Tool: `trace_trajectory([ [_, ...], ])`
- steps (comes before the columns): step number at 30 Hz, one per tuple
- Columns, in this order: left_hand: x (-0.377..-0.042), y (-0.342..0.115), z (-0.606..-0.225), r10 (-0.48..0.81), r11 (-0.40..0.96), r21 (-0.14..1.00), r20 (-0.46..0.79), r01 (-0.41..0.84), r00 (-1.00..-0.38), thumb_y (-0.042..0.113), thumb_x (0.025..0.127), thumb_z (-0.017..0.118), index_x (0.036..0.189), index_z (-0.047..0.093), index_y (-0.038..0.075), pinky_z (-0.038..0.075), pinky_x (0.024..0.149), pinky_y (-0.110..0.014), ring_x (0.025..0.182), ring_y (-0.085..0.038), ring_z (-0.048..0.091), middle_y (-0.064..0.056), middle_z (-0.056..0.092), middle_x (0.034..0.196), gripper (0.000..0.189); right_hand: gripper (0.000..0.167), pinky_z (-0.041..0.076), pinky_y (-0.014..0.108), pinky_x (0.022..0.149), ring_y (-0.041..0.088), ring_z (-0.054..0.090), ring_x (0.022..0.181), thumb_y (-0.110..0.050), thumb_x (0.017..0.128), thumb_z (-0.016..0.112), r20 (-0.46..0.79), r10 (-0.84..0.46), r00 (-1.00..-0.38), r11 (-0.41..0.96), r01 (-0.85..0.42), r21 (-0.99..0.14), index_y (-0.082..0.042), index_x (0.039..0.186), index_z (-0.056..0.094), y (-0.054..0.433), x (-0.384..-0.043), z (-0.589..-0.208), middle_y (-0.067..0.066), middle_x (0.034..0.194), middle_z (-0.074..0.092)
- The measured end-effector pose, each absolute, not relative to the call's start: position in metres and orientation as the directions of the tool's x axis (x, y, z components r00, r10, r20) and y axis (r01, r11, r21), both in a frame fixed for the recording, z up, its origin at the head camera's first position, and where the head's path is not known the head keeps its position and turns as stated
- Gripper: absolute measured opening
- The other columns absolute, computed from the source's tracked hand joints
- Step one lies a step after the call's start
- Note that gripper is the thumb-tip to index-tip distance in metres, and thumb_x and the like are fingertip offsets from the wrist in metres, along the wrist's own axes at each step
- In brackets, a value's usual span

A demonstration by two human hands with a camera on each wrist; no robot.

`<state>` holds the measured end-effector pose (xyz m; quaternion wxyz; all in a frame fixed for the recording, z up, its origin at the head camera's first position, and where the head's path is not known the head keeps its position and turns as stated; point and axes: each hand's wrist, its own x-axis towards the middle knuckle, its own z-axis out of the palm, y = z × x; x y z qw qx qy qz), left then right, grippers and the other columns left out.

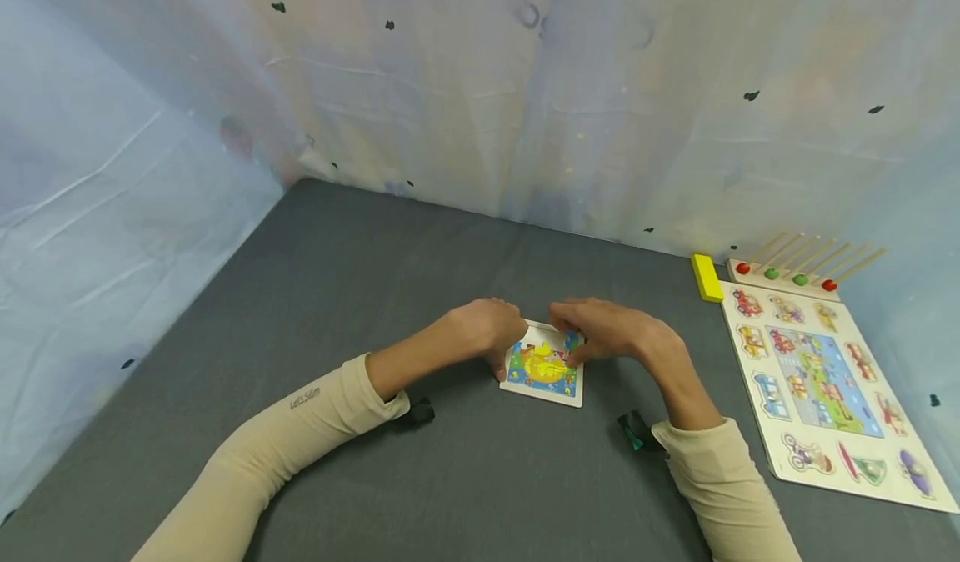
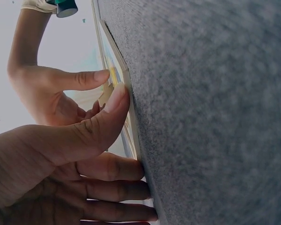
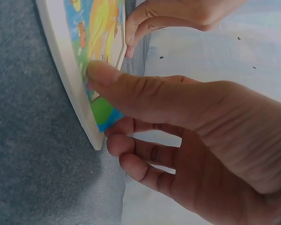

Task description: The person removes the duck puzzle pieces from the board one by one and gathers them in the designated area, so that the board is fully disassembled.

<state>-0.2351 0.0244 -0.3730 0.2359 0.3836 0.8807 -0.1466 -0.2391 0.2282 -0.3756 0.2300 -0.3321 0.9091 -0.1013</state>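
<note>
A small jigsaw tray (image 1: 542, 393) with a pale rim lies on the dark table, showing a yellow figure on blue and green. My left hand (image 1: 486, 328) is at its left edge; the thumb touches the rim, and in the left wrist view the other fingers stretch out straight by the same edge (image 2: 135, 140). Over the tray's right side, my right hand (image 1: 603, 328) pinches a blue and green puzzle piece (image 3: 103, 112) between thumb and fingers. That piece tilts up at the tray's corner, partly hidden by the thumb. Pale bare slots show near the tray's far edge.
At the right lies a large picture puzzle board (image 1: 768, 454) with vehicle pieces. Behind it stands a peg rack (image 1: 786, 281) with red and green beads, and a yellow block (image 1: 707, 278) sits beside that. Pale draped sheets (image 1: 480, 103) wall the table at the back and sides.
</note>
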Motion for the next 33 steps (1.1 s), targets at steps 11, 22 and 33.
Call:
trace_trajectory([
  [11, -0.234, 0.022, -0.375, 0.6, 0.661, -0.097, -0.527, 0.744, -0.602, 0.052, 0.084, 0.085, 0.134, 0.068, 0.011, 0.048, 0.113, -0.039, 0.119, -0.023, 0.064, -0.007, 0.069, 0.129, 0.067, 0.03, 0.044, 0.03, 0.072, 0.015, 0.051, 0.081, -0.019, 0.091, 0.083, -0.305, -0.656, -0.691, 0.747, -0.535, -0.395, -0.011, 0.108, 0.06, 0.236, -0.236, -0.359, 0.005, 0.094, 0.06],
  [22, -0.236, 0.025, -0.373, 0.616, 0.651, -0.09, -0.519, 0.754, -0.593, 0.052, 0.086, 0.084, 0.137, 0.066, 0.01, 0.047, 0.116, -0.04, 0.125, -0.024, 0.064, -0.007, 0.069, 0.132, 0.068, 0.031, 0.052, 0.038, 0.081, 0.02, 0.06, 0.096, -0.018, 0.092, 0.079, -0.337, -0.523, -0.783, 0.841, -0.411, -0.351, -0.007, 0.119, 0.068, 0.295, -0.231, -0.325, 0.007, 0.109, 0.068],
  [33, -0.242, 0.026, -0.371, 0.621, 0.646, -0.094, -0.512, 0.757, -0.594, 0.051, 0.085, 0.084, 0.135, 0.068, 0.01, 0.048, 0.114, -0.039, 0.121, -0.023, 0.064, -0.006, 0.07, 0.129, 0.066, 0.034, 0.045, 0.034, 0.071, 0.02, 0.054, 0.086, 0.0, 0.078, 0.083, -0.583, -0.213, -0.784, 0.974, -0.122, -0.193, -0.006, 0.105, 0.063, 0.35, -0.239, -0.328, 0.006, 0.093, 0.06],
])
